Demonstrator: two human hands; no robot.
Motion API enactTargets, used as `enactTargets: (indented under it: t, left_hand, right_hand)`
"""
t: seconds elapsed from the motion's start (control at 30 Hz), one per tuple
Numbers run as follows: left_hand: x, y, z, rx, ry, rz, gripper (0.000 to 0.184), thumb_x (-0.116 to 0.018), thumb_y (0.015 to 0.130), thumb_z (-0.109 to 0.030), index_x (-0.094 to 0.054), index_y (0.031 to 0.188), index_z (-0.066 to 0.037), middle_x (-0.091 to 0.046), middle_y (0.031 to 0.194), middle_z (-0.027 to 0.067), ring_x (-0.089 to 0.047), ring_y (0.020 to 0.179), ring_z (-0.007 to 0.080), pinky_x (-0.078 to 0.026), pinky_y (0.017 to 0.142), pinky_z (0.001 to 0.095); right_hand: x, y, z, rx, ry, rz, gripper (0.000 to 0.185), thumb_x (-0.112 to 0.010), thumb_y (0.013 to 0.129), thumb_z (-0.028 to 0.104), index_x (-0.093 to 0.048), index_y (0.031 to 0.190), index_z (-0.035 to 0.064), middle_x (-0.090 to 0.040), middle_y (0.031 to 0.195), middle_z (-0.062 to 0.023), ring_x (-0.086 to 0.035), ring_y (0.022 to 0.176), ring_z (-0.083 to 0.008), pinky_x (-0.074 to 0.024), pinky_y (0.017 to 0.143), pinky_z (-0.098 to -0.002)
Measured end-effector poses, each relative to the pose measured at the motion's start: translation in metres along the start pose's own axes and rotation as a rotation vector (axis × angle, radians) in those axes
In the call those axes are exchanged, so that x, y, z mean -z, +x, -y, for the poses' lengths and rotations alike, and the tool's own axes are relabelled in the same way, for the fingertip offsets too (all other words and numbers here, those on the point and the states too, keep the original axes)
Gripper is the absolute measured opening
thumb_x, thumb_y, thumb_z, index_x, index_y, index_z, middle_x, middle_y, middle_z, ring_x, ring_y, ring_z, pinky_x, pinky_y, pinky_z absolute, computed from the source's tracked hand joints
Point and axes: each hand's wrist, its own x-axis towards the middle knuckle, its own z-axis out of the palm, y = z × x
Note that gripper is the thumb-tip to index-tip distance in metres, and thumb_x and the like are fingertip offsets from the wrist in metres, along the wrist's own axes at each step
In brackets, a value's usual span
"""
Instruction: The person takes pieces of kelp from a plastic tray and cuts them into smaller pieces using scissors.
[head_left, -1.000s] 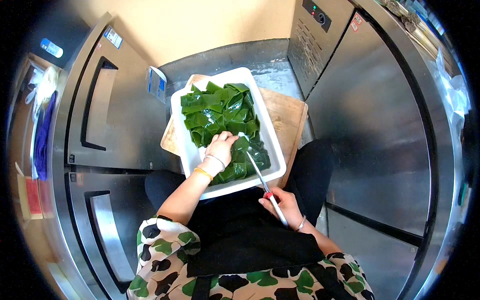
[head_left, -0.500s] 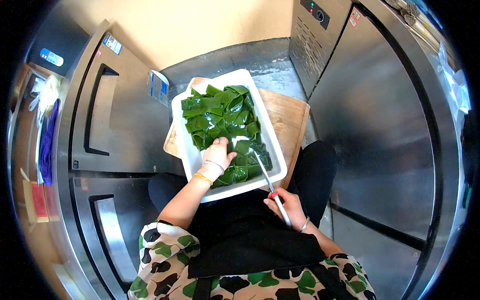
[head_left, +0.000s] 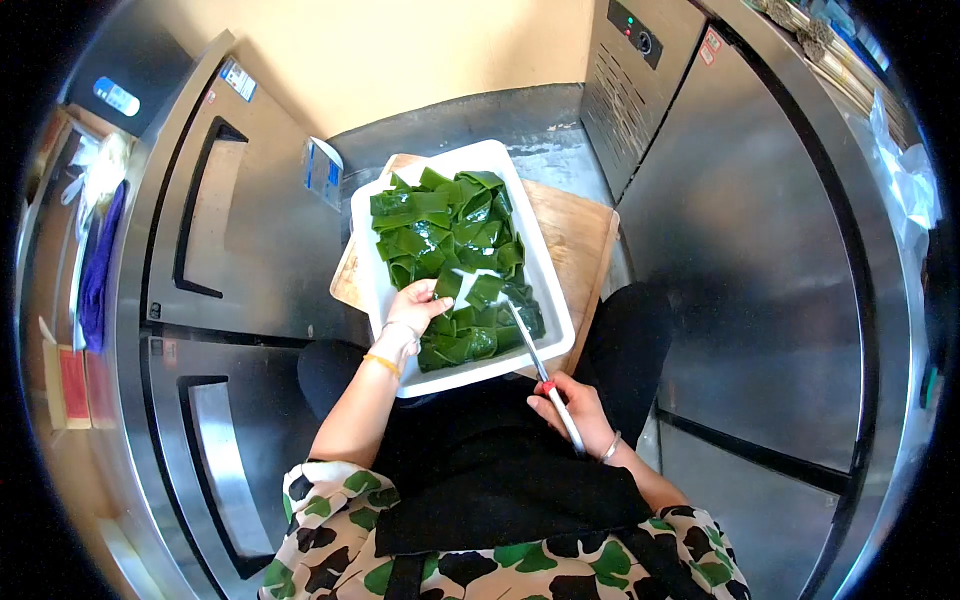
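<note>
A white tray filled with cut pieces of green kelp rests on a wooden board in front of me. Over the tray's left part, my left hand pinches a small square kelp piece between thumb and fingers. My right hand, near the tray's lower right corner, is wrapped round the white and red handle of a knife. The blade points up and left over the kelp, its tip close to the pieces at the tray's right side.
Steel cabinets with black handles stand on the left. A large steel cabinet stands on the right, with a control panel beyond it. My knees flank the tray. A purple cloth hangs at the far left.
My left hand has drawn back from the kelp pile toward the tray's left side and now pinches one piece. The knife has shifted slightly right since the first frame.
</note>
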Motion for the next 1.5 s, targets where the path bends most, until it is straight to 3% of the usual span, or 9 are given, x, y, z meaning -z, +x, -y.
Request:
enactTargets:
  t: [0.4, 0.7, 1.03, 1.13, 1.3, 1.4, 1.43, 1.47, 1.5]
  left_hand:
    - [-0.012, -0.092, -0.085, -0.116, 0.131, 0.189, 0.016, -0.068, 0.083, 0.003, -0.058, 0.094, -0.002, -0.067, 0.084, 0.0026, -0.061, 0.076, 0.0077, -0.05, 0.07, 0.0222]
    - [-0.015, -0.084, -0.058, -0.307, 0.199, 0.178, 0.036, -0.075, 0.074, 0.006, -0.045, 0.089, -0.006, -0.053, 0.072, -0.0016, -0.052, 0.07, 0.0052, -0.047, 0.067, 0.0229]
    - [-0.015, -0.073, -0.048, -0.354, 0.496, 0.189, 0.035, -0.077, 0.073, 0.003, -0.047, 0.087, -0.006, -0.054, 0.072, -0.0027, -0.052, 0.068, 0.0042, -0.045, 0.062, 0.0217]
    - [-0.009, -0.066, -0.052, -0.333, 0.411, 0.12, 0.032, -0.076, 0.074, 0.002, -0.053, 0.094, -0.006, -0.055, 0.073, -0.004, -0.051, 0.067, 0.0031, -0.043, 0.062, 0.0207]
    - [0.012, -0.058, -0.054, -0.174, -0.468, -0.109, 0.025, -0.054, 0.094, -0.004, -0.056, 0.118, -0.011, -0.062, 0.096, 0.0028, -0.061, 0.077, 0.0121, -0.053, 0.062, 0.0253]
    - [0.025, -0.017, 0.009, -0.394, -0.722, 0.011, 0.026, -0.047, 0.096, -0.004, -0.054, 0.121, -0.007, -0.06, 0.112, 0.0094, -0.061, 0.096, 0.0228, -0.054, 0.082, 0.0385]
    - [0.026, -0.011, 0.019, -0.42, -0.768, 0.05, 0.027, -0.045, 0.097, -0.004, -0.054, 0.122, -0.006, -0.059, 0.117, 0.0109, -0.06, 0.103, 0.0257, -0.052, 0.088, 0.0428]
    - [0.027, -0.005, 0.029, -0.444, -0.814, 0.09, 0.027, -0.044, 0.097, -0.004, -0.053, 0.123, -0.004, -0.058, 0.121, 0.0124, -0.058, 0.11, 0.0285, -0.05, 0.095, 0.047]
    - [0.016, -0.012, 0.019, -0.23, -1.012, -0.056, 0.028, -0.043, 0.098, -0.004, -0.053, 0.124, -0.004, -0.057, 0.122, 0.0125, -0.057, 0.111, 0.0286, -0.05, 0.096, 0.0476]
  right_hand:
    - [-0.013, 0.019, 0.044, 0.209, -0.245, 0.14, 0.043, -0.069, 0.082, 0.045, -0.058, 0.089, 0.0034, -0.059, 0.068, -0.0154, -0.059, 0.061, -0.032, -0.0473, 0.058, -0.0373]
    - [-0.017, 0.018, 0.046, 0.243, -0.268, 0.132, 0.04, -0.071, 0.082, 0.04, -0.056, 0.083, 0.0032, -0.055, 0.062, -0.0156, -0.054, 0.054, -0.0306, -0.0461, 0.055, -0.0367]
    - [-0.021, 0.019, 0.03, 0.195, -0.347, 0.048, 0.035, -0.073, 0.083, 0.036, -0.06, 0.082, 0.0032, -0.057, 0.062, -0.015, -0.054, 0.049, -0.024, -0.0458, 0.05, -0.0337]
    - [-0.026, 0.015, 0.029, 0.084, -0.077, -0.003, 0.03, -0.072, 0.084, 0.031, -0.06, 0.084, 0.0031, -0.057, 0.059, -0.0086, -0.053, 0.05, -0.016, -0.0453, 0.05, -0.032]
    - [-0.023, 0.018, 0.021, 0.046, 0.046, 0.167, 0.023, -0.067, 0.09, 0.021, -0.057, 0.101, 0.0028, -0.058, 0.078, 0.0005, -0.055, 0.067, -0.0056, -0.0468, 0.06, -0.0202]
    - [-0.028, 0.016, 0.02, 0.012, 0.057, 0.237, 0.027, -0.067, 0.09, 0.024, -0.058, 0.104, 0.0029, -0.059, 0.078, 0.0004, -0.056, 0.067, -0.0061, -0.0474, 0.061, -0.021]
    - [-0.031, 0.012, 0.028, -0.013, 0.09, 0.214, 0.037, -0.068, 0.087, 0.036, -0.059, 0.098, 0.0013, -0.06, 0.076, -0.0083, -0.055, 0.071, -0.0128, -0.0478, 0.067, -0.0291]
    - [-0.034, 0.011, 0.029, -0.009, 0.067, 0.221, 0.038, -0.068, 0.088, 0.037, -0.059, 0.098, 0.0009, -0.06, 0.076, -0.0079, -0.055, 0.071, -0.0131, -0.0476, 0.067, -0.0284]
    - [-0.037, 0.012, 0.029, 0.001, 0.068, 0.232, 0.038, -0.067, 0.088, 0.037, -0.059, 0.097, 0.0012, -0.059, 0.075, -0.0071, -0.055, 0.07, -0.0131, -0.0475, 0.066, -0.0279]
